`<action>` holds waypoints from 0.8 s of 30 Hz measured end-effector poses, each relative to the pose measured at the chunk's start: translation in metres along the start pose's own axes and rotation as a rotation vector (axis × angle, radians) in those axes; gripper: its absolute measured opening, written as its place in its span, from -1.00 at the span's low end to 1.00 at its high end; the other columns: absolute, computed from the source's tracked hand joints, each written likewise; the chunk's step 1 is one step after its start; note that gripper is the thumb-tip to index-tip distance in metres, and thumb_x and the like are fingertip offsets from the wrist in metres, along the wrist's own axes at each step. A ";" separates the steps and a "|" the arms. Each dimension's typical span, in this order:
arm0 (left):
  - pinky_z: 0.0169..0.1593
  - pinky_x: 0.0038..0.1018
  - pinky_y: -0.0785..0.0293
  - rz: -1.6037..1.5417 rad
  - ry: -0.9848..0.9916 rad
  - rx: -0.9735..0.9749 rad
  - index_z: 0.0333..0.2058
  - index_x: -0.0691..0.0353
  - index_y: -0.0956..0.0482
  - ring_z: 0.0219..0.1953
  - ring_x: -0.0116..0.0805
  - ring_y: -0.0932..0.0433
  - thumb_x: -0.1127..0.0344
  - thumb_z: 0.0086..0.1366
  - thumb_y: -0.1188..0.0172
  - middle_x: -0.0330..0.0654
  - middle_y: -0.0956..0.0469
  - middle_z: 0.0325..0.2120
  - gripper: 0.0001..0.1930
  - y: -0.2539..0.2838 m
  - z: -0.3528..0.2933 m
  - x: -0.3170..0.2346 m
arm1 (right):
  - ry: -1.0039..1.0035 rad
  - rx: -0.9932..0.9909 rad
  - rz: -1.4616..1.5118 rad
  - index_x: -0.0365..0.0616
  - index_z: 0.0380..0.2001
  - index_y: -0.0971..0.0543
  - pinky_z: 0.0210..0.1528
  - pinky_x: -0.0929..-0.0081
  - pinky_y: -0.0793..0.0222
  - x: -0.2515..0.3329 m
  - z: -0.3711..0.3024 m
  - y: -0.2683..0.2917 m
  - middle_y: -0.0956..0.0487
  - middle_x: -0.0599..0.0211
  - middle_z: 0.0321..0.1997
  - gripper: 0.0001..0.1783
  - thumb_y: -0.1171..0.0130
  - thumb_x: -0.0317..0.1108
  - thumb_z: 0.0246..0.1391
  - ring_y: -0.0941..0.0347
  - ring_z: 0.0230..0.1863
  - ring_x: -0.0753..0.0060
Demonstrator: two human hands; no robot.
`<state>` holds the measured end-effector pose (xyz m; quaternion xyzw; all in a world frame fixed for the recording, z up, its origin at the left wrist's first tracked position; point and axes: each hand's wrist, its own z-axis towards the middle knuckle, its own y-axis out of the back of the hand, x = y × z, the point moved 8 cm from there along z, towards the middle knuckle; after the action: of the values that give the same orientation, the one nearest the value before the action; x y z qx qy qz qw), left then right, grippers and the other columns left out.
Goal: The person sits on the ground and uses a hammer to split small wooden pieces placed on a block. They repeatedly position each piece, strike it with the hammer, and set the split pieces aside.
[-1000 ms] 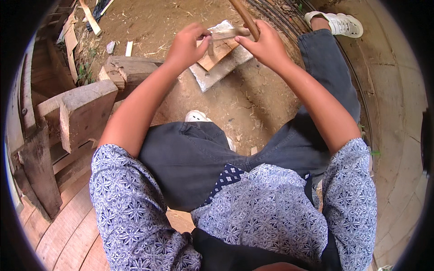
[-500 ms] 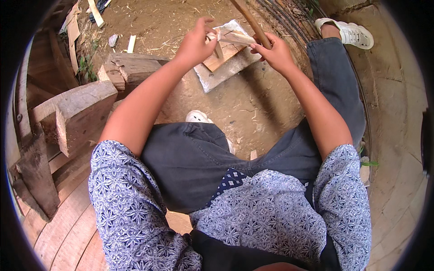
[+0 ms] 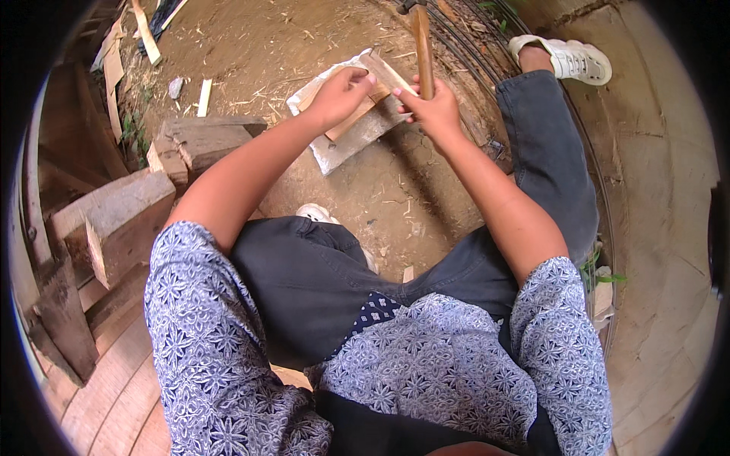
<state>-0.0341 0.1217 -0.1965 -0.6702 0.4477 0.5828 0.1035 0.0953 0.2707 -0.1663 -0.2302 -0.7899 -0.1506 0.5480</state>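
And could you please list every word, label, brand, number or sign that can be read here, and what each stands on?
None: no text, label, number or sign can be read in this picture.
The hammer and the pale slab show no legible lettering; the shirt bears only a flower-like pattern.

Soft daylight, fairly bright; its direction I cannot tell. On the ground point(image 3: 353, 190), one soft-edged dark shadow runs from beside the slab point(image 3: 346, 156) toward the lower right. Right shoe point(image 3: 584, 61) pale, nearly washed out. Far-left corner dim. Fine detail soft at left hand point(image 3: 342, 96) and right hand point(image 3: 433, 112). Planks point(image 3: 114, 399) bow; black rim encircles the view, bluish fringe at left.
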 end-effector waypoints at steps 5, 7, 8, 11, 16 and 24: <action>0.00 -0.39 -0.61 -0.413 0.276 0.158 0.39 0.28 0.07 -0.12 -0.24 -0.60 0.15 0.43 -0.17 0.07 -0.46 0.00 -0.24 -0.026 -0.022 -0.037 | 0.072 -0.075 -0.158 -0.35 -0.03 -0.38 -0.61 0.56 -0.49 -0.004 -0.016 -0.016 -0.51 0.24 -0.23 -0.32 -0.56 -0.26 -0.08 -0.60 -0.49 0.48; 0.00 -0.36 -0.62 -0.415 0.264 0.162 0.40 0.26 0.08 -0.12 -0.23 -0.60 0.20 0.44 -0.12 0.06 -0.46 -0.01 -0.28 -0.016 -0.022 -0.034 | 0.063 -0.030 -0.187 -0.31 -0.07 -0.42 -0.62 0.59 -0.44 -0.004 -0.020 -0.021 -0.55 0.33 -0.32 -0.37 -0.54 -0.18 -0.04 -0.56 -0.53 0.56; 0.00 -0.34 -0.62 -0.416 0.258 0.164 0.40 0.26 0.08 -0.12 -0.23 -0.61 0.23 0.45 -0.09 0.06 -0.46 -0.02 -0.29 -0.012 -0.022 -0.032 | 0.059 -0.008 -0.202 -0.29 -0.08 -0.45 -0.62 0.61 -0.42 -0.003 -0.021 -0.023 -0.56 0.37 -0.36 -0.39 -0.53 -0.14 -0.03 -0.55 -0.55 0.60; -0.24 -0.46 -0.56 -0.296 0.402 0.102 0.34 0.17 -0.18 -0.35 -0.40 -0.50 0.21 0.47 0.14 -0.11 -0.50 -0.13 -0.49 0.011 -0.018 -0.018 | 0.092 -0.013 -0.219 -0.27 -0.14 -0.50 -0.64 0.60 -0.41 0.002 -0.013 -0.015 -0.56 0.41 -0.40 -0.46 -0.48 -0.08 0.04 -0.52 -0.58 0.64; -0.45 -0.63 -0.24 -0.311 0.419 0.188 0.17 0.09 -0.46 -0.54 -0.60 -0.21 0.06 0.45 0.17 -0.36 -0.39 -0.39 -0.55 0.034 -0.016 -0.002 | 0.163 -0.066 -0.160 -0.24 -0.30 -0.52 -0.59 0.52 -0.45 0.018 0.003 -0.006 -0.60 0.33 -0.50 -0.54 -0.46 -0.07 0.03 -0.53 -0.63 0.56; 0.06 -0.30 -0.50 0.448 -0.185 0.187 0.05 0.29 -0.58 -0.04 -0.13 -0.64 -0.02 0.31 -0.28 0.01 -0.65 -0.08 -0.49 0.013 -0.022 -0.050 | 0.344 -0.088 -0.364 -0.31 -0.09 -0.51 -0.39 0.58 -0.50 0.042 0.035 -0.007 -0.68 0.33 -0.36 -0.42 -0.50 -0.11 0.00 -0.59 -0.43 0.60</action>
<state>-0.0246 0.1236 -0.1418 -0.4855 0.6257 0.6060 0.0737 0.0520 0.2905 -0.1393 -0.0790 -0.7063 -0.3180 0.6275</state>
